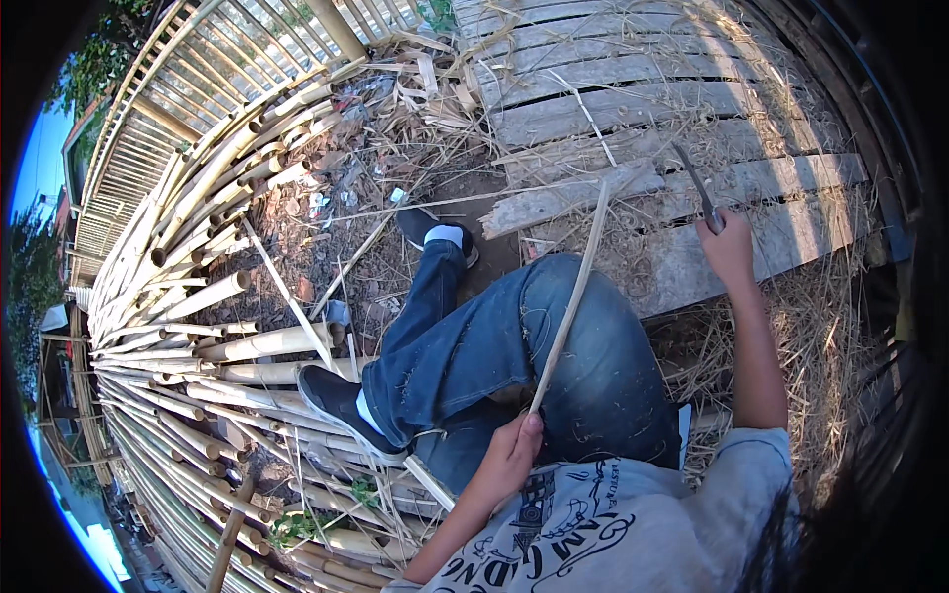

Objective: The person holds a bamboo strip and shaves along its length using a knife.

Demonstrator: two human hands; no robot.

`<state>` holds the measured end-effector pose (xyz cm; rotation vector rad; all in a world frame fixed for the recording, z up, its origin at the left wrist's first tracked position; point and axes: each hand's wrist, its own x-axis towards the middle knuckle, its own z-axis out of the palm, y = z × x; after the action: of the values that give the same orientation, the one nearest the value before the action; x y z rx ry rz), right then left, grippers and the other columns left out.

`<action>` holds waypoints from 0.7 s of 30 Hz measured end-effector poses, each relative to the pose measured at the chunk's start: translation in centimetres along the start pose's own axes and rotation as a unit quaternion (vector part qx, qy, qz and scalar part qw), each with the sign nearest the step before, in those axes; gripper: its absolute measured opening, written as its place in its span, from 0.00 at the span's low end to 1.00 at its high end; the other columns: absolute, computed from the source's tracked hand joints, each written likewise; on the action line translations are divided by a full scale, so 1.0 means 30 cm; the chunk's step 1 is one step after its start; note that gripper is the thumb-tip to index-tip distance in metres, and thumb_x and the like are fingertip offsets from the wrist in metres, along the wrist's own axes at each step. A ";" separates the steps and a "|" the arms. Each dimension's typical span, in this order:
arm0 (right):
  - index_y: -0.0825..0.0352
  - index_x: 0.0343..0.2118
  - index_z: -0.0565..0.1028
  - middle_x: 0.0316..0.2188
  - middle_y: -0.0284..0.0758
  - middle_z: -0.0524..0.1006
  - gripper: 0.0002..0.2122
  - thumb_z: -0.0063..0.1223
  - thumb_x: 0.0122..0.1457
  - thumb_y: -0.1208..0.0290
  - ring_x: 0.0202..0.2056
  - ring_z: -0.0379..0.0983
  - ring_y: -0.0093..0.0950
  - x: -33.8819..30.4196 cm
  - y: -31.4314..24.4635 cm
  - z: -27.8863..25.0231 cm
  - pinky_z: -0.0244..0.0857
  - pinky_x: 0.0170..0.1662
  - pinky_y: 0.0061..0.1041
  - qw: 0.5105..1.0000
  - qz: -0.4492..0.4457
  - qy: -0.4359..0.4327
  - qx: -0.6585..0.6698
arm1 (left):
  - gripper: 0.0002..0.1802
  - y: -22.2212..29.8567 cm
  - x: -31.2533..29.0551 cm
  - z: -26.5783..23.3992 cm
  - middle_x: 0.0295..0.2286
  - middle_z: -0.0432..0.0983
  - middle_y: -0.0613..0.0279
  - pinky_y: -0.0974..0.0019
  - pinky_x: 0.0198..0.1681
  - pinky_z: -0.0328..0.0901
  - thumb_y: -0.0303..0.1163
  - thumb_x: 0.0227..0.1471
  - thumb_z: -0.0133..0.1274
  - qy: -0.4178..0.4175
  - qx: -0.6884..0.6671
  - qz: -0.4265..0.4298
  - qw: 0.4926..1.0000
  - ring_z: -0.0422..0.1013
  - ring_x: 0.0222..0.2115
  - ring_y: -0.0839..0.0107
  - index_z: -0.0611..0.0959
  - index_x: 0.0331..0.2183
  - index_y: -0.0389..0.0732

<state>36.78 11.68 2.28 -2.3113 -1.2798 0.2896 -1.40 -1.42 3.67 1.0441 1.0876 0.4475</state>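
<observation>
My left hand (pixel 511 457) is closed around the lower end of a long, thin bamboo strip (pixel 577 296). The strip slants up across my jeans-clad knee (pixel 603 346), and its far end reaches the edge of the wooden planks. Off to the right, my right hand (pixel 727 249) grips a knife (pixel 700 184) by its handle. Its long dark blade points up and left over the planks, apart from the strip.
A weathered plank platform (pixel 643 99) strewn with straw spans the far right. Many bamboo poles (pixel 168 395) lie piled at left, below a bamboo fence (pixel 217 69). Shavings and litter (pixel 336 188) cover the ground near my shoes (pixel 341 405). Dry straw (pixel 811 376) lies at right.
</observation>
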 end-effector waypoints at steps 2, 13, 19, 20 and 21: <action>0.72 0.22 0.73 0.13 0.38 0.68 0.14 0.58 0.50 0.64 0.18 0.67 0.32 -0.088 0.037 0.027 0.60 0.26 0.34 0.998 -0.011 -0.020 0.056 | 0.24 0.018 0.033 -0.019 0.15 0.48 0.74 0.73 0.18 0.43 0.49 0.65 0.29 -0.043 -0.076 -0.003 0.996 0.46 0.16 0.82 0.61 0.23 0.43; 0.68 0.34 0.71 0.16 0.28 0.68 0.17 0.40 0.65 0.56 0.14 0.64 0.16 -0.136 -0.298 -0.089 0.60 0.16 0.17 0.853 0.083 -0.215 0.469 | 0.24 -0.004 0.009 -0.020 0.15 0.54 0.70 0.72 0.18 0.47 0.48 0.65 0.30 -0.012 -0.020 -0.014 1.000 0.50 0.15 0.79 0.64 0.23 0.41; 0.67 0.36 0.69 0.16 0.28 0.67 0.19 0.39 0.64 0.52 0.12 0.62 0.17 -0.138 -0.357 -0.113 0.57 0.13 0.19 0.782 0.139 -0.383 0.470 | 0.19 0.077 -0.039 0.001 0.14 0.63 0.50 0.61 0.20 0.58 0.38 0.64 0.36 0.089 0.203 0.036 0.974 0.64 0.15 0.55 0.70 0.27 0.34; 0.67 0.36 0.69 0.16 0.28 0.67 0.19 0.39 0.64 0.52 0.12 0.62 0.17 -0.150 -0.347 -0.118 0.58 0.13 0.19 0.749 0.160 -0.365 0.530 | 0.17 0.091 -0.043 0.000 0.14 0.64 0.46 0.57 0.20 0.59 0.36 0.63 0.38 0.098 0.240 0.036 0.965 0.66 0.16 0.47 0.70 0.27 0.34; 0.66 0.37 0.69 0.15 0.28 0.66 0.19 0.38 0.64 0.52 0.12 0.62 0.17 -0.158 -0.334 -0.119 0.58 0.13 0.19 0.711 0.182 -0.343 0.586 | 0.17 0.090 -0.045 -0.003 0.14 0.64 0.46 0.57 0.20 0.59 0.36 0.63 0.38 0.100 0.239 0.031 0.965 0.66 0.16 0.47 0.70 0.27 0.34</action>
<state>28.26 11.10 10.19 -1.2373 -0.4843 1.6610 -1.59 -1.09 6.65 1.4847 1.3855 0.3509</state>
